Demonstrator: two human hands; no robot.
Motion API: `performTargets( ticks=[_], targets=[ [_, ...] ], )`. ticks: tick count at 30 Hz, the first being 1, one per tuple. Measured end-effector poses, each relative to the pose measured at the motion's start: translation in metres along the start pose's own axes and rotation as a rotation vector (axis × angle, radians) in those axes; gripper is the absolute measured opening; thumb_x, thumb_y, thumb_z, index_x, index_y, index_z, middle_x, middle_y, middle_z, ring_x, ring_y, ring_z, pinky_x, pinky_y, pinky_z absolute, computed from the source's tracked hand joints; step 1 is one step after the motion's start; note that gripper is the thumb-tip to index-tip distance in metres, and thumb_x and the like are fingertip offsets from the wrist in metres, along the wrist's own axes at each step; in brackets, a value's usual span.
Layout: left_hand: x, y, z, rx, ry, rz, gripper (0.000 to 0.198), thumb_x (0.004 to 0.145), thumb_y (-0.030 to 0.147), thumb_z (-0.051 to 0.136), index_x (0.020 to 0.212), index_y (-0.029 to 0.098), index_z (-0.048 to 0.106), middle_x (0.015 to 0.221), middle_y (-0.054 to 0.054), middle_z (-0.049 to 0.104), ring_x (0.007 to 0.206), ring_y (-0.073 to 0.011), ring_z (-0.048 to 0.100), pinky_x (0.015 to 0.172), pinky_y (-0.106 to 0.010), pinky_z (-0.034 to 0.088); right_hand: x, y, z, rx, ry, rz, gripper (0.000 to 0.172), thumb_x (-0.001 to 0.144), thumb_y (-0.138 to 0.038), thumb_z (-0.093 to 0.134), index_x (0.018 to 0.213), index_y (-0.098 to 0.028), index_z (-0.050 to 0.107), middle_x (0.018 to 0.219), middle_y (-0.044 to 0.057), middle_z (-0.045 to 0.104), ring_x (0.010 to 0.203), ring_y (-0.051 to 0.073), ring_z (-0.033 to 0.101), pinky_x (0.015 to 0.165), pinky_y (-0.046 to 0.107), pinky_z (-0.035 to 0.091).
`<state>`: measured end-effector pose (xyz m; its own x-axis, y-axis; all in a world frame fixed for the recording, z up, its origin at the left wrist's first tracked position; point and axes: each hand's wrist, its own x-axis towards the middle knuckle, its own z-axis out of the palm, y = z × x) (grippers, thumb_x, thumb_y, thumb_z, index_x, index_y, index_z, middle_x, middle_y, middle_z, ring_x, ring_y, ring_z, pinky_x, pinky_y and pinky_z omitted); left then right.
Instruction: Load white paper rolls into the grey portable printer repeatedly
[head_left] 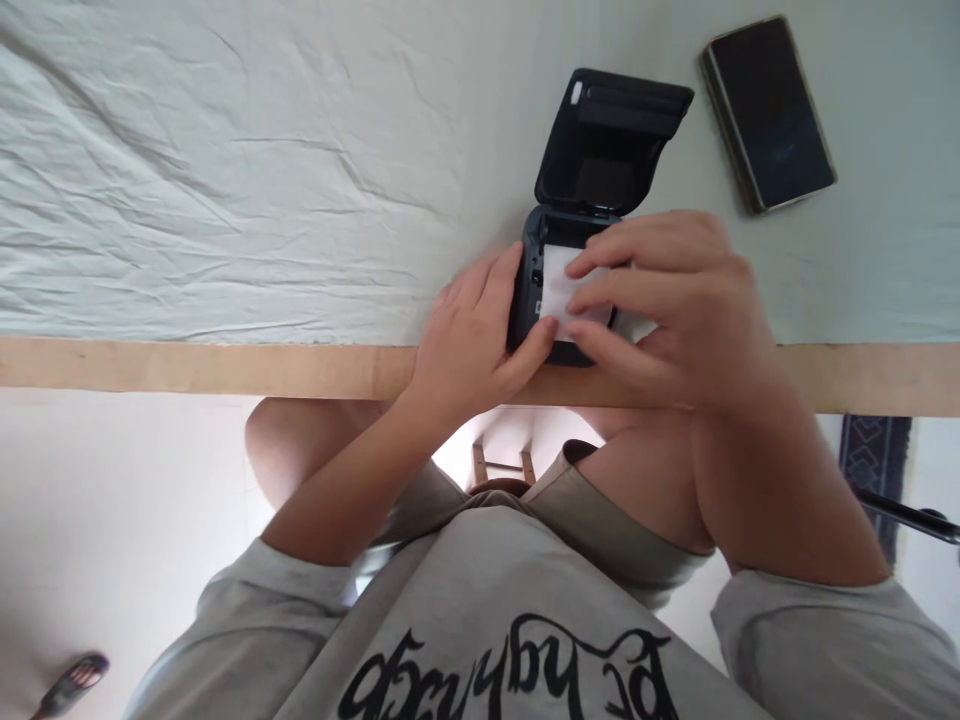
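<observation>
A small black device like a portable label printer (528, 290) sits at the table's near edge, its dark lid (596, 140) raised and tilted back. In its compartment lies a white paper roll (556, 290), partly hidden by fingers. My left hand (480, 330) grips the printer's left side, thumb across the front corner and fingers along the side. Over the paper reaches my right hand (667, 300), fingers apart and slightly bent, their tips at the white surface. Whether those fingertips press on the paper cannot be made out. The printer's right side is hidden behind this hand.
A black smartphone-like slab (772, 115) lies to the right of the lid. Pale wrinkled cloth (262, 200) covers the table, with a bare wooden edge (187, 368) in front. Below are my legs, a patterned mat (874, 460) and a slipper (75, 685) on the floor.
</observation>
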<state>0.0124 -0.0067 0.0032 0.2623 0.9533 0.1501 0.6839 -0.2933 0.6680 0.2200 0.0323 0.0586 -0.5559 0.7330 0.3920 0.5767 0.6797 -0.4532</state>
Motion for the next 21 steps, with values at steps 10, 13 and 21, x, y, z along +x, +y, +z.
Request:
performTargets(
  ticks=[10,13,21],
  targets=[
    [-0.002,-0.006,0.003,0.02,-0.003,0.043,0.071,0.106,0.061,0.045,0.159,0.014,0.041,0.155,-0.024,0.059,0.143,-0.041,0.057,0.117,-0.055,0.046,0.01,0.029,-0.005,-0.135,0.202,0.186,0.049,0.082,-0.018,0.068,0.129,-0.028,0.06,0.137,0.012,0.068,0.138,0.034,0.061,0.107,0.051,0.052],
    [-0.002,-0.005,0.002,0.016,-0.013,0.04,0.071,0.106,0.06,0.046,0.16,0.015,0.04,0.155,-0.024,0.059,0.142,-0.0413,0.057,0.117,-0.055,0.046,0.011,0.027,-0.007,-0.117,0.135,0.223,0.057,0.084,-0.018,0.068,0.137,-0.031,0.053,0.144,0.01,0.064,0.141,0.032,0.06,0.116,0.052,0.049],
    [-0.002,-0.004,0.002,0.018,-0.018,0.046,0.07,0.106,0.058,0.046,0.16,0.015,0.039,0.156,-0.023,0.058,0.144,-0.041,0.057,0.118,-0.054,0.046,0.003,0.042,-0.005,0.085,0.453,0.139,0.034,0.106,-0.046,0.053,0.137,-0.035,0.063,0.133,0.007,0.058,0.098,0.022,0.07,0.091,0.043,0.056]
  ],
)
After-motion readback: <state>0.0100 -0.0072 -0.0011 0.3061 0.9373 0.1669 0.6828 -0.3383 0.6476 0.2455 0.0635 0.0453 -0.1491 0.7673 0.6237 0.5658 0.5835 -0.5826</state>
